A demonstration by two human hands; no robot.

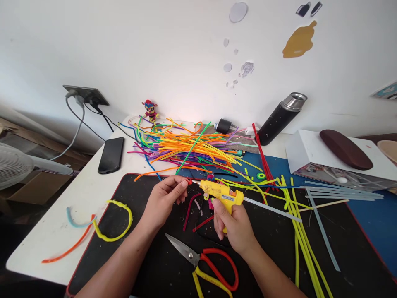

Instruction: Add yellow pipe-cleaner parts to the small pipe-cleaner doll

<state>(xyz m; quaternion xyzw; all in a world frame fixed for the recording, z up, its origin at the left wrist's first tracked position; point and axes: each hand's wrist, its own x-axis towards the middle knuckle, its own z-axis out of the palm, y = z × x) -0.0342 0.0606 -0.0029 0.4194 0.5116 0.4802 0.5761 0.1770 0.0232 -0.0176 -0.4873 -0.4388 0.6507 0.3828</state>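
L hand (pixel 169 194) pinches a small red bit (pixel 190 182) btwn thumb & index, over the mat (pixel 149 265) nr its far edge. R hand (pixel 234 223) is wrapped round the gun's (pixel 218 192) handle, nozzle (pixel 196 182) right at the bit; whether they touch is too small to tell.

Main risk: burnt L fingertips, b/c the nozzle (prob. hot) sits just beside them & the bit leaves v. little to hold. Too long a squeeze could flood it w/ glue & stick it to skin; any wobble in either hand could smear it off-centre.

Glue stick (pixel 273 209) juts far out the gun's back, its end over the lime stems (pixel 305 244) twd the mat's R edge; a swing that way may snag or drag them. Scissors (pixel 190 255) lie btwn the forearms, tip twd the L one, so dropping that arm could mean a poke. Stray drips might land on the dark red strips (pixel 187 212) below. Pile (pixel 186 145) along the tabletop's (pixel 40 231) back edge is close too: stems could catch on the L knuckles.
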